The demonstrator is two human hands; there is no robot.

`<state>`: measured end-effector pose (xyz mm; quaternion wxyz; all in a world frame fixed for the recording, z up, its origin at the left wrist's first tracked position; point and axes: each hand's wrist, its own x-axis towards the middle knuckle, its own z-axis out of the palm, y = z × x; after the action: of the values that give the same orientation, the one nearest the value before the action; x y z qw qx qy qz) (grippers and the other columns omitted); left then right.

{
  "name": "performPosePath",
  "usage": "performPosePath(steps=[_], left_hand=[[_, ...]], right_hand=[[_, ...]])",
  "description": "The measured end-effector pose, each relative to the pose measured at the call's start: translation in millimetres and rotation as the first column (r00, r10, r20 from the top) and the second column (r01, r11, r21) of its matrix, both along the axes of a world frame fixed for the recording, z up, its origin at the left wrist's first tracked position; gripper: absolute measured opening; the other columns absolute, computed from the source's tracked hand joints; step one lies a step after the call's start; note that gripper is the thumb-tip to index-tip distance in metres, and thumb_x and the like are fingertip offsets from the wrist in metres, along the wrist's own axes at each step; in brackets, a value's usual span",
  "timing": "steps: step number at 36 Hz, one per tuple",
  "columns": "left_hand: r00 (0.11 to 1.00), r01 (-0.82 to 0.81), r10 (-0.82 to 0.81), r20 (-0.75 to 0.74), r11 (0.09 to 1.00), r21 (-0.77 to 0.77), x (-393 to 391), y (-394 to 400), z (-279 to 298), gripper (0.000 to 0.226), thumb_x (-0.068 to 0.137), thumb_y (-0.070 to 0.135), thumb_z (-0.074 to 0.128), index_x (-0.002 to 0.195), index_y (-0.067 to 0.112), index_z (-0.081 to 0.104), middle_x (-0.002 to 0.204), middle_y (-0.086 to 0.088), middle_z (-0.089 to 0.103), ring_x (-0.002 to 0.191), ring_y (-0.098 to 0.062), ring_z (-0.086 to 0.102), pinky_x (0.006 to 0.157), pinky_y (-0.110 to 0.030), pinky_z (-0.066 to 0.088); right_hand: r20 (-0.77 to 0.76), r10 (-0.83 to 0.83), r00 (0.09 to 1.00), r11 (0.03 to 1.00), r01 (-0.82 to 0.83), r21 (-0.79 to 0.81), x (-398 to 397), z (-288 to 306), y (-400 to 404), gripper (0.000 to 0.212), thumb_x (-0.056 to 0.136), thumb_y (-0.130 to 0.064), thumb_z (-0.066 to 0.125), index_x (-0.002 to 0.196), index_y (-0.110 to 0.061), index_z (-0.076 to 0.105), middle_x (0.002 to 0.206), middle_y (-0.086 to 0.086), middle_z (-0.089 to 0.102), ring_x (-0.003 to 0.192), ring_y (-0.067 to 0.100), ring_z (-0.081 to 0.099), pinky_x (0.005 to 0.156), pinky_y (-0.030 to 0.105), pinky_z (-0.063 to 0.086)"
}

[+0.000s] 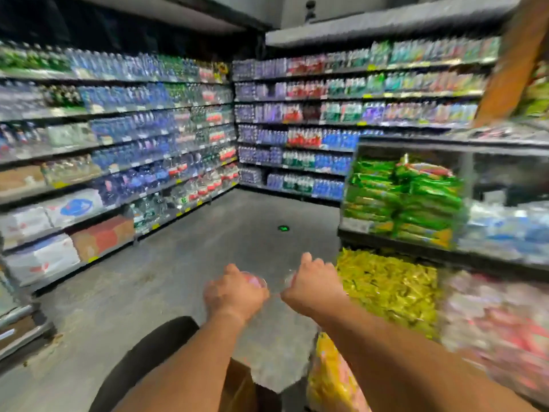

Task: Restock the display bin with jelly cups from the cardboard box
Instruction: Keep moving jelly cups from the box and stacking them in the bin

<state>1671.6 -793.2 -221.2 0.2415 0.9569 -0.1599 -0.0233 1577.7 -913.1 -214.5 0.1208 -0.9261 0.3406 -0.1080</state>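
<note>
The picture is blurred by motion. My left hand (234,292) is closed around a pinkish jelly cup (255,281), held out over the floor. My right hand (312,281) is beside it, curled around something clear that looks like another cup (289,279). A corner of the brown cardboard box (240,388) shows under my forearms at the bottom. To the right lies the display bin of pink and white jelly cups (499,316), with a bin of yellow-green packets (389,286) just left of it.
Shelves of bottled drinks (148,138) line the left and far walls. A shelf unit with green snack packs (407,200) stands at the right. A yellow-pink bag (329,379) sits by the box. A dark rounded object (142,361) lies at bottom left on the grey floor (178,263).
</note>
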Motion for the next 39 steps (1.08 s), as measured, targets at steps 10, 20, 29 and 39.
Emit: performPosePath(steps=[10,20,29,39], left_hand=[[0.917,0.370,-0.390,-0.079,0.909,-0.191,-182.5,-136.5,83.4,0.077,0.048,0.064,0.049,0.107,0.014,0.060,0.107,-0.010,0.061,0.101,-0.037,0.061,0.085,-0.038,0.049],[0.688,0.395,-0.701,-0.188,0.580,-0.713,-387.4,-266.4,108.3,0.038,0.035,0.028,0.071,0.064,0.005,0.064,0.060,-0.012,0.062,0.060,-0.025,0.059,0.058,-0.041,0.051],[0.645,0.363,-0.737,-0.202,0.527,-0.768,-492.2,-351.9,136.2,0.060,0.042,0.022,0.073,0.098,0.007,0.056,0.078,-0.009,0.072,0.066,-0.020,0.068,0.055,-0.027,0.049],[0.572,0.387,-0.797,-0.196,0.473,-0.792,-495.7,-453.0,132.5,0.056,0.032,0.022,0.072,0.088,0.018,0.068,0.082,-0.009,0.075,0.080,-0.030,0.073,0.073,-0.053,0.060]], right_hand=[[0.139,-0.364,0.921,0.931,0.364,0.024,-246.9,87.3,-86.4,0.065,0.073,-0.053,0.052,0.123,-0.013,0.042,0.122,0.011,0.053,0.115,0.036,0.050,0.096,0.044,0.041],[0.239,-0.557,0.795,0.812,0.582,-0.046,-478.1,133.4,-155.2,0.043,0.085,-0.039,0.053,0.114,-0.008,0.046,0.116,0.012,0.054,0.108,0.034,0.053,0.088,0.038,0.040],[0.284,-0.622,0.730,0.779,0.614,0.129,-568.8,148.2,-242.9,0.049,0.083,-0.038,0.058,0.119,-0.009,0.041,0.122,0.010,0.049,0.115,0.035,0.049,0.095,0.039,0.042],[0.260,-0.664,0.702,0.748,0.614,0.252,-590.5,147.8,-313.7,0.059,0.080,-0.039,0.058,0.130,-0.012,0.046,0.128,0.010,0.047,0.119,0.033,0.048,0.100,0.039,0.041]])
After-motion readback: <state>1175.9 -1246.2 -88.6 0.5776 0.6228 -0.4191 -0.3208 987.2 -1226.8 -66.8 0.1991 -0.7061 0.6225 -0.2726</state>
